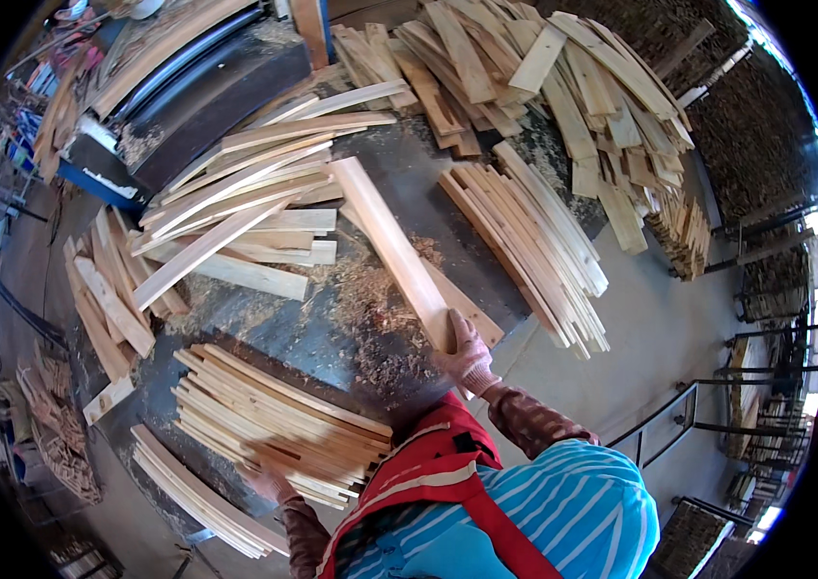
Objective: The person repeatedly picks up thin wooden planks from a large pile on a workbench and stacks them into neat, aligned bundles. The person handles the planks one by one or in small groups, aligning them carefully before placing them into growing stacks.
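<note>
My right hand (467, 355), in a pale pinkish glove, is closed round the near end of a long wooden plank (391, 249). The plank slants away to the far left over the dark worktable (327, 333). Beneath it, partly covered, lies another board (467, 301). My left hand (271, 484) is low at the near edge of a stack of narrow slats (278, 410), touching it or very close. Its fingers are blurred and partly hidden, so their grip is unclear.
Sawdust and shavings (380, 299) cover the table's middle. Loose slats (245, 203) lie at the far left, a neat slat stack (525, 251) at the right. A large board pile (563, 87) lies beyond. Nearest left is another slat row (201, 492). A metal frame (665, 415) stands right.
</note>
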`<state>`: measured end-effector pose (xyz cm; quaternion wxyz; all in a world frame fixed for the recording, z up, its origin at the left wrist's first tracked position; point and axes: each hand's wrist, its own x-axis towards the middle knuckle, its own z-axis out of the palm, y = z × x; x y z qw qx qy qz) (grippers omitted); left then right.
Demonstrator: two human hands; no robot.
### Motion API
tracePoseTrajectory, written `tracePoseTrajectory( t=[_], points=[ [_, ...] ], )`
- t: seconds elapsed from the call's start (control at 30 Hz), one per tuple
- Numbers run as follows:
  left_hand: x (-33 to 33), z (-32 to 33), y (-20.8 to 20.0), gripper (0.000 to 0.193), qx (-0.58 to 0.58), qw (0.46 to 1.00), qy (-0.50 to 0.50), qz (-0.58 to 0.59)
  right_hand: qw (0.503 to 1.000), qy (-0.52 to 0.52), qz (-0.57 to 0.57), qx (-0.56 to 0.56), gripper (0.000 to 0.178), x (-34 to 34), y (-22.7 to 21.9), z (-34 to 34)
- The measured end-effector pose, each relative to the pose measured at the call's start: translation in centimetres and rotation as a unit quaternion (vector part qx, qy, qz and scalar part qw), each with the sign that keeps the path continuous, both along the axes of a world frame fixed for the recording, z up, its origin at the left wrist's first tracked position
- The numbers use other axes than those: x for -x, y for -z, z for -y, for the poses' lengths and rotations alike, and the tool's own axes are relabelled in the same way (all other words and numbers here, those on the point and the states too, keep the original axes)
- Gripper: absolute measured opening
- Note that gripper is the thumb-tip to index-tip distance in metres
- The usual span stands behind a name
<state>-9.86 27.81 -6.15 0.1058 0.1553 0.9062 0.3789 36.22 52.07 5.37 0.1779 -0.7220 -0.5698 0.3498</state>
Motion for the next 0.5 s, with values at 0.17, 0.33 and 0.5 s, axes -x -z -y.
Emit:
tracePoseTrajectory(
  t=[0.17,0.33,0.5],
  points=[
    [-5.5,-14.4,-2.1,0.061,-0.180,0.926,0.169,0.286,0.998,0.037,0.033,-0.045,0.097,-2.5,0.7,-0.7],
    [-20.6,-26.4,-12.2,0.064,-0.079,0.822,0.373,0.423,0.990,-0.024,-0.019,-0.141,0.094,1.6,1.5,-2.3],
    [-26.0,-29.0,-12.9,0.051,-0.093,0.792,0.295,0.526,0.925,-0.188,-0.324,-0.062,0.068,5.7,-0.2,-2.8]
  ],
)
